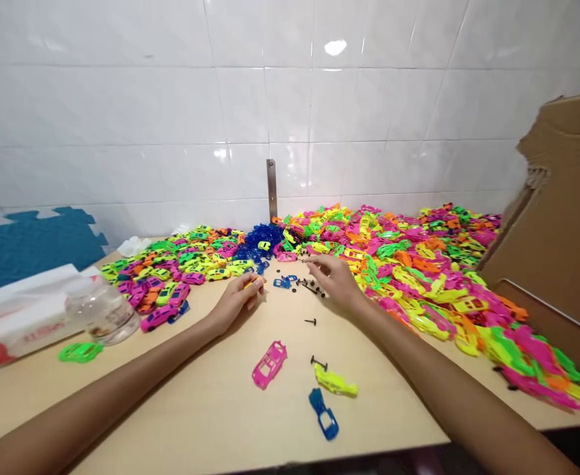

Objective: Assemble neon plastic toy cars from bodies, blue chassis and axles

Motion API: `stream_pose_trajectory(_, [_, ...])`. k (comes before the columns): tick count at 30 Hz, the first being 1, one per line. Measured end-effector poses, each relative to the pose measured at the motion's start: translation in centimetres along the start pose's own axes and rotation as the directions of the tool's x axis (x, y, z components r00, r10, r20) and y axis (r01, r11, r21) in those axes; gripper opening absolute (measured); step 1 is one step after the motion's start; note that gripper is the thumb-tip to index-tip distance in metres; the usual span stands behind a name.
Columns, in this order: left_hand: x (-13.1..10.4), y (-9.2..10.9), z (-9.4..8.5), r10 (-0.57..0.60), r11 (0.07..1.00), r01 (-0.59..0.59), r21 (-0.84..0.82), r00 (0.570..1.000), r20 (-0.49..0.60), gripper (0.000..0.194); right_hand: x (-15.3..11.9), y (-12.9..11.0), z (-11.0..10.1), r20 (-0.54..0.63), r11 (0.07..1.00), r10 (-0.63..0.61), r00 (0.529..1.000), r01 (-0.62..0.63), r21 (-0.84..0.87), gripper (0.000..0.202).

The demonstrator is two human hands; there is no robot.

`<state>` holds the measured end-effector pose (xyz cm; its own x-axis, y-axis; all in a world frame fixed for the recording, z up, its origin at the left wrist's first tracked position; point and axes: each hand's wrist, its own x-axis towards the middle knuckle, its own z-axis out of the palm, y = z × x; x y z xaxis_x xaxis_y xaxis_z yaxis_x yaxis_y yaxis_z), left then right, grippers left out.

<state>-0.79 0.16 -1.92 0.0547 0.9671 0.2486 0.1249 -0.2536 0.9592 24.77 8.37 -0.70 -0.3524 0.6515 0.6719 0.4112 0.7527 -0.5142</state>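
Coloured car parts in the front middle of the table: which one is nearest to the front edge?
The blue part; the yellow part and pink part lie farther from the table edge.

The table stands before the wall. On it, the toy-car pile lies left, the shell pile right, the parts pile between them. Loose axles lie in front. The bottle lies far left; the carton stands far right.
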Motion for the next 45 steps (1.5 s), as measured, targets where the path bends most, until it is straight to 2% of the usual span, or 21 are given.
stream_pose_trajectory(4, [0.2,0.0,-0.3,-0.005,1.000,0.006,-0.023,0.999,0.031,0.030,0.5,2.0,-2.4,0.038,0.993,0.031,0.999,-0.027,-0.111,0.027])
stream_pose_trajectory(7, [0.3,0.0,-0.3,0.002,1.000,0.000,-0.031,0.999,0.051,0.031,0.6,2.2,-2.6,0.182,0.989,0.026,0.983,0.001,-0.145,0.022])
stream_pose_trajectory(13, [0.3,-0.1,-0.2,0.007,0.999,-0.003,-0.044,0.996,0.084,0.034,0.9,1.8,-2.2,0.463,0.994,0.049,0.885,0.000,-0.105,0.026])
stream_pose_trajectory(18, [0.2,0.0,-0.2,0.022,1.000,-0.020,-0.019,0.994,0.104,0.036,1.0,1.6,-3.2,0.548,0.998,0.064,0.834,-0.046,-0.046,0.034])
stream_pose_trajectory(21, [0.2,0.2,-0.2,0.025,1.000,-0.026,0.001,0.993,0.117,0.036,1.2,1.6,-3.6,0.540,0.999,0.052,0.840,-0.048,-0.021,0.034])
stream_pose_trajectory(28, [0.1,0.3,-0.1,0.010,1.000,-0.014,0.025,0.992,0.130,0.042,1.1,1.9,-3.0,0.441,1.000,0.025,0.897,-0.023,-0.011,0.034])
stream_pose_trajectory(32, [0.0,0.6,0.1,0.015,0.999,-0.019,0.034,0.991,0.130,0.054,0.8,-0.2,-2.6,0.352,1.000,-0.027,0.936,0.027,0.005,0.039])
stream_pose_trajectory(34, [-0.2,0.8,0.3,0.019,0.997,-0.028,0.067,0.990,0.140,0.056,0.7,-2.0,-2.3,0.312,0.991,-0.128,0.941,0.132,0.008,0.042])
stream_pose_trajectory(37, [-0.4,1.1,0.5,-0.003,0.989,-0.023,0.147,0.985,0.170,0.062,0.2,-4.6,-1.2,0.315,0.959,-0.264,0.912,0.282,-0.012,0.035])
stream_pose_trajectory(39, [-0.6,1.2,0.6,-0.006,0.985,-0.026,0.173,0.983,0.181,0.063,-0.4,-5.7,0.0,0.314,0.917,-0.356,0.880,0.393,-0.063,0.040])
stream_pose_trajectory(42, [-0.8,1.4,0.7,0.027,0.981,-0.063,0.183,0.981,0.192,0.059,-1.2,-6.2,1.9,0.324,0.826,-0.456,0.829,0.530,-0.192,0.048])
stream_pose_trajectory(45, [-0.9,1.3,0.6,0.047,0.976,-0.095,0.198,0.971,0.234,0.058,-1.6,-5.9,3.5,0.328,0.767,-0.486,0.810,0.575,-0.284,0.029])
